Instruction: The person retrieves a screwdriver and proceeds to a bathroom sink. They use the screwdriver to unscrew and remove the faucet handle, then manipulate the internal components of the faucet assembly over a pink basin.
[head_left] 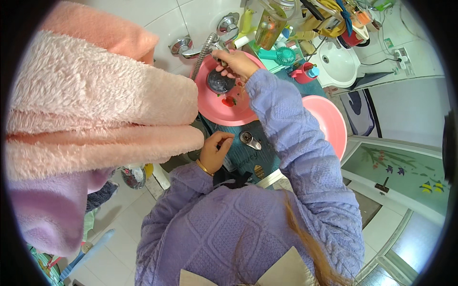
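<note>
- Right hand (234, 63): raised over the pink basin (217, 110), arm in a lilac knitted sleeve (291, 138) stretched forward from the lower edge; fingers curled shut round the neck of the shower head (220, 81).
- Shower head: round, dark-faced, hanging face-down inside the basin; ribbed metal hose (201, 56) running up-left toward the wall tap (185, 47).
- Left hand (214, 150): held lower and nearer the body, gold bangle (204, 168) at the wrist; fingers bent inward, thumb meeting fingertips; whether anything sits between them cannot be told.
- Pink basin: round, set on a teal surface (248, 157) below the tap; small red item (230, 101) with a green bit lying on its floor, just beside the shower head.
- Second pink basin (331, 121): to the right, partly hidden behind the right sleeve.
- Metal drain fitting (249, 139): on the teal surface between the two hands.
- Folded fluffy pink towels (95, 109): stacked at left, close to the lens, blocking much of the left view and the basin's left rim.
- White washbasin (339, 64): upper right, beyond a red cup (304, 72) and a teal brush (285, 55).
- Clear bottle (269, 26) and cluttered toiletries: along the top edge.
- Tiled floor (129, 209): pale, lower left.
</note>
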A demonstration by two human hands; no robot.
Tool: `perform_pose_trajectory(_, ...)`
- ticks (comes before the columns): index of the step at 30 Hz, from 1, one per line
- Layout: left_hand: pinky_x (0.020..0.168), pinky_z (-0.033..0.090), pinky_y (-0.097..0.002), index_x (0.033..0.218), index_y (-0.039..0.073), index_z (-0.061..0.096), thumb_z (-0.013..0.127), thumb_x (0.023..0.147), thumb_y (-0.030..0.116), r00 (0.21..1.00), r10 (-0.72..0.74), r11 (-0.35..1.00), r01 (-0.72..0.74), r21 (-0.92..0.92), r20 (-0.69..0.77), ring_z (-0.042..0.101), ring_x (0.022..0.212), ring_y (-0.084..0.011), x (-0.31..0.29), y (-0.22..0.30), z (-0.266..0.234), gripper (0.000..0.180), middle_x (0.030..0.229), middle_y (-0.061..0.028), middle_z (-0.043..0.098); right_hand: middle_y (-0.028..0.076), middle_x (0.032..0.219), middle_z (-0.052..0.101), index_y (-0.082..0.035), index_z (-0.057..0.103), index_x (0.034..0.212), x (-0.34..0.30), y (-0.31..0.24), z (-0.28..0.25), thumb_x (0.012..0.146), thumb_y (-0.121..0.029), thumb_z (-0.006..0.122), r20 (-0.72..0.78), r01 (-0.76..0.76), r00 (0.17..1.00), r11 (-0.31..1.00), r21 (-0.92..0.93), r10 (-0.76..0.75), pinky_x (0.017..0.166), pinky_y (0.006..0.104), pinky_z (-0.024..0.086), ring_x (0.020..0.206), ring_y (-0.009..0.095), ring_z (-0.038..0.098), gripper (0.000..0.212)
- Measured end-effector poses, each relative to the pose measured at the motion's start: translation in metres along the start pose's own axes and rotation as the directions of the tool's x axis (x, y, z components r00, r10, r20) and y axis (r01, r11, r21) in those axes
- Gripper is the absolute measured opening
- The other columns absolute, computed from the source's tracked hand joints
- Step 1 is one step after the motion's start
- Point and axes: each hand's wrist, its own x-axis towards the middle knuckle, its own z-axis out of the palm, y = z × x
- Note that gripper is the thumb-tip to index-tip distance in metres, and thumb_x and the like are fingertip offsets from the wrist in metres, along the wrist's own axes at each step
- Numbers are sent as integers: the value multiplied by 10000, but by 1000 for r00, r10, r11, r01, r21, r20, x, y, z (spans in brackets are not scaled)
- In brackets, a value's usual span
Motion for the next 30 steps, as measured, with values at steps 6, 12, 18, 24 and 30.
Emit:
perform_pose_trajectory(6,716,451,-236,957,-12,616,566,854,56,999,-33,999,34,-28,25,570,793,-104,-1,-6,2,133,869,-51,616,75,671,580,32,555,776,17,-24,6,645,-491,750,15,-73,996,913,-401,86,456,228,493,511,113,562,572)
perform_pose_trajectory(12,717,448,-234,970,-8,609,580,855,62,996,-64,998,64,5,59,561,795,-97,7,-2,-1,137,869,-53,613,112,652,586,19,555,724,19,-30,-1,646,-419,751,42,-140,983,880,-454,178,440,213,466,476,121,547,487)
perform_pose_trajectory(18,717,443,-214,978,2,614,589,861,74,973,-230,964,228,-135,8,549,802,-71,14,-21,0,139,890,-17,613,87,615,596,-29,610,678,19,-18,-3,678,-382,715,162,-124,974,973,-193,156,455,202,476,489,93,565,368)
perform_pose_trajectory(24,740,443,-209,977,-7,611,592,859,68,994,-98,973,106,-207,48,548,806,-62,48,-10,9,141,898,-12,620,93,719,640,-71,565,813,16,-17,-14,789,-381,619,426,-333,862,941,65,276,532,218,522,625,166,647,315)
perform_pose_trajectory(30,742,441,-206,983,-10,609,587,858,59,977,-205,952,214,-219,64,549,812,-64,43,-21,6,144,900,-14,620,90,812,657,-108,519,745,22,-20,-12,775,-363,623,360,-328,877,944,-34,317,596,259,538,785,168,662,277)
